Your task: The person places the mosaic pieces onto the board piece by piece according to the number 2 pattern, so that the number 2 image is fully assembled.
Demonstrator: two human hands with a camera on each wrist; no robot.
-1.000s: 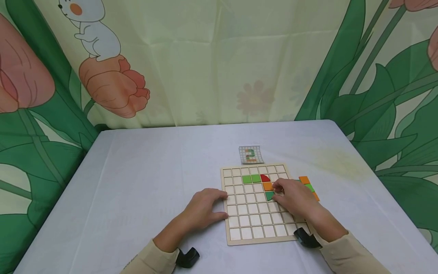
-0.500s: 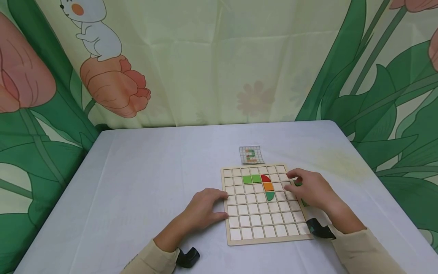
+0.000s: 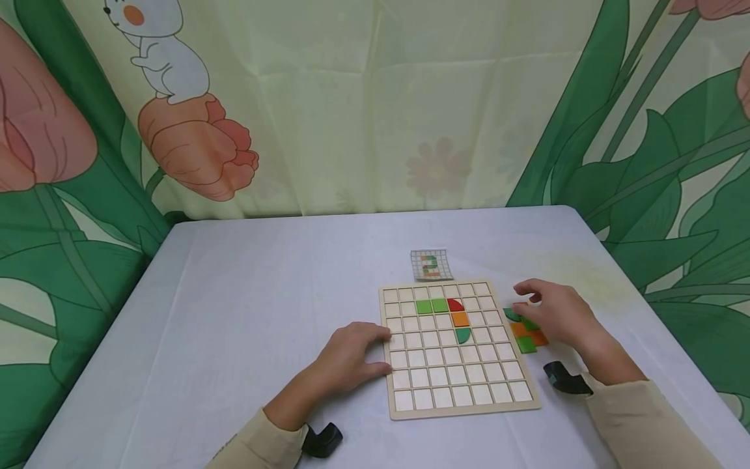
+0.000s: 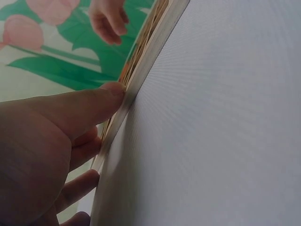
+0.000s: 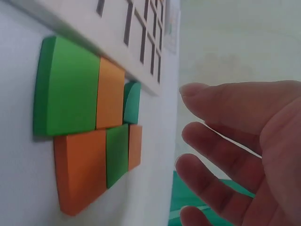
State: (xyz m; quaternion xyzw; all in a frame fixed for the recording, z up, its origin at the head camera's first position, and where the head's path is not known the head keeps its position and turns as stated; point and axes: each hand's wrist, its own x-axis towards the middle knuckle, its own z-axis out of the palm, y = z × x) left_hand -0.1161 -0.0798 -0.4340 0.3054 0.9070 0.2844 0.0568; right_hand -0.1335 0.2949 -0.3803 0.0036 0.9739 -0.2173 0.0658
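A wooden grid board (image 3: 463, 413) lies on the table; two light green tiles (image 3: 431, 306), a red quarter-round tile (image 3: 454, 305), an orange tile (image 3: 459, 319) and a dark green quarter-round tile (image 3: 463, 335) sit in its cells. Against the board's left edge rest the thumb and fingertips of my left hand (image 3: 347, 358). My right hand (image 3: 556, 312), with nothing between its loosely bent fingers, hovers above a cluster of loose tiles beside the board's right edge. In the right wrist view that cluster has green tiles (image 5: 70, 89), orange tiles (image 5: 82, 165) and a dark green quarter-round tile (image 5: 132, 102).
A small card (image 3: 431, 265) printed with a coloured grid pattern lies just beyond the board's far edge. White cloth (image 3: 263, 293) covers the table. A curtain (image 3: 351, 130) with printed flowers and leaves hangs behind it.
My right hand has moved from the board's dark green tile rightward to over the loose tiles; that tile now sits uncovered in its cell. My left hand has stayed at the board's edge.
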